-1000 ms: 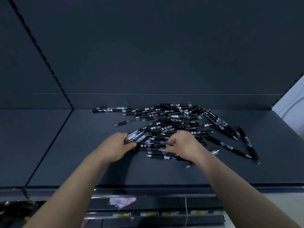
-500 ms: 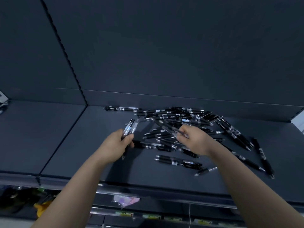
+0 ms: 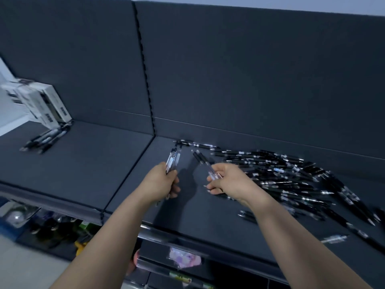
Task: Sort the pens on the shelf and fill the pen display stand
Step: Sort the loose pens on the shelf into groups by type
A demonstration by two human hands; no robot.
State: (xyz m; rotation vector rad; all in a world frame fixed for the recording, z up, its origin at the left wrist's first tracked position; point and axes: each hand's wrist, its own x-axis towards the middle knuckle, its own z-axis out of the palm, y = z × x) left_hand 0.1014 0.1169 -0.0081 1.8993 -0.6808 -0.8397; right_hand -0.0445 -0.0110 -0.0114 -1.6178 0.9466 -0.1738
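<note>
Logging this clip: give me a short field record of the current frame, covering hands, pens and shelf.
left hand: grips pen bundle, clear barrels, pointing up
right hand: holds smaller bunch, angled up-left
pen pile: black pens, loose on shelf, right of both hands
white boxes: far left, blurred; possibly the display stand
grouped pens: lying in front of the white boxes
stage: sorting under way, both hands loaded
</note>
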